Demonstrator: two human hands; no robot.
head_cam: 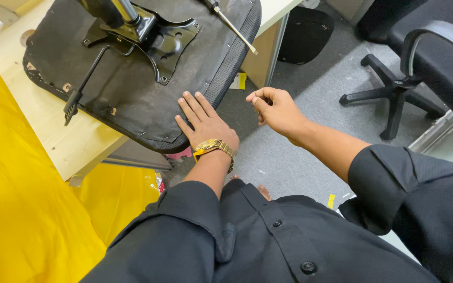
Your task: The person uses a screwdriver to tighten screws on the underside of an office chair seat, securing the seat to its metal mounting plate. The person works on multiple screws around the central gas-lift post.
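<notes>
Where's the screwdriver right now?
Head view, top centre: the screwdriver lies on the upturned chair seat, near its right edge, beyond both hands.

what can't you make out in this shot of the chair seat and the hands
Head view only:
- Right hand: curled fingers hide whether it holds anything.
- Screwdriver: handle cut off by the top edge.
- Metal post on the chair seat: upper part cut off by the top edge.
- Left hand: covers the seat's rim beneath it.

My left hand (204,121) lies flat, fingers spread and straight, wrist bent. My right hand (276,110) hangs loosely curled, forefinger and thumb nearly pinched, arm outstretched.
</notes>
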